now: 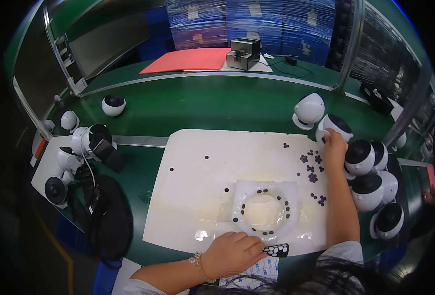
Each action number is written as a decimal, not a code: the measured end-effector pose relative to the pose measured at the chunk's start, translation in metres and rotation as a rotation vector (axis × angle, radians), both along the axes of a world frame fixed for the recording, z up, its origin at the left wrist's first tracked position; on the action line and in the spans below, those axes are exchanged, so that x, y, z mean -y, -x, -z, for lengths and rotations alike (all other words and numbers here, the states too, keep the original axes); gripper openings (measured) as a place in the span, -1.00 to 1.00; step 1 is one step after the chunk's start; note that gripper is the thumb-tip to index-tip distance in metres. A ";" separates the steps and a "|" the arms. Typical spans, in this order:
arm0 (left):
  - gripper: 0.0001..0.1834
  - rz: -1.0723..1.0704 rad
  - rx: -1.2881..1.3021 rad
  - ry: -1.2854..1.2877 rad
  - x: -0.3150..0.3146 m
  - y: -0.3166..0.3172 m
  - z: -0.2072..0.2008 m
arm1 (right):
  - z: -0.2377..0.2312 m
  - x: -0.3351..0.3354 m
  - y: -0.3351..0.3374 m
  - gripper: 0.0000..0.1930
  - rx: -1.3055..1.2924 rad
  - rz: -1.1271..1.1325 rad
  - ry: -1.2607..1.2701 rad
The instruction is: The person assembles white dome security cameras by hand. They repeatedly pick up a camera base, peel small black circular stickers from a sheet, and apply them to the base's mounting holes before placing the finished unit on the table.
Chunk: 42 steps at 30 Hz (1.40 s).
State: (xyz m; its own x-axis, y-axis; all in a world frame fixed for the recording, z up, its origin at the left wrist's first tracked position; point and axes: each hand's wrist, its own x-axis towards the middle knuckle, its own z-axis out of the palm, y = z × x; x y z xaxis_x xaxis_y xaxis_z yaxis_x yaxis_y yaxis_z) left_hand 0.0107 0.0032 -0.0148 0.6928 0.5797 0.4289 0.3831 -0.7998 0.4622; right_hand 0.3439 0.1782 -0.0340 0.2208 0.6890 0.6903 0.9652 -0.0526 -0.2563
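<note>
- Green workbench, its near side partly masked by dark hair.
- Perforated black sheet now held by the left hand, its left end hidden under curled fingertips.
- White-and-black camera touched along its near edge by the right hand's bent fingers; whether gripped cannot be told.
</note>
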 end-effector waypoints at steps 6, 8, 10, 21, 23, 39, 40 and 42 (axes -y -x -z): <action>-0.77 -0.041 -0.025 -0.063 0.006 0.001 -0.006 | -0.077 0.091 0.074 -0.75 -0.435 -0.493 0.066; -0.76 -0.044 -0.027 -0.070 0.006 0.001 -0.007 | -0.083 0.113 0.085 -0.74 -0.781 -0.746 0.235; -0.76 -0.052 -0.006 -0.067 0.004 0.001 -0.006 | -0.088 0.120 0.097 -0.73 -0.918 -0.874 0.419; -0.82 -0.168 0.080 0.065 0.002 0.005 -0.019 | -0.076 0.134 0.122 -0.65 0.036 -0.759 -0.040; -0.82 -0.179 0.096 0.086 0.002 0.007 -0.021 | -0.082 0.164 0.114 -0.62 -0.018 -1.026 0.040; -0.84 -0.130 0.198 -0.041 0.004 0.015 -0.021 | -0.060 0.181 0.117 -0.76 -0.071 -1.303 0.089; -0.83 -0.143 0.199 -0.069 0.004 0.015 -0.019 | -0.063 0.180 0.116 -0.74 -0.188 -1.341 0.091; -0.84 -0.157 0.211 -0.063 0.002 0.016 -0.019 | -0.069 0.178 0.112 -0.71 -0.427 -1.413 0.094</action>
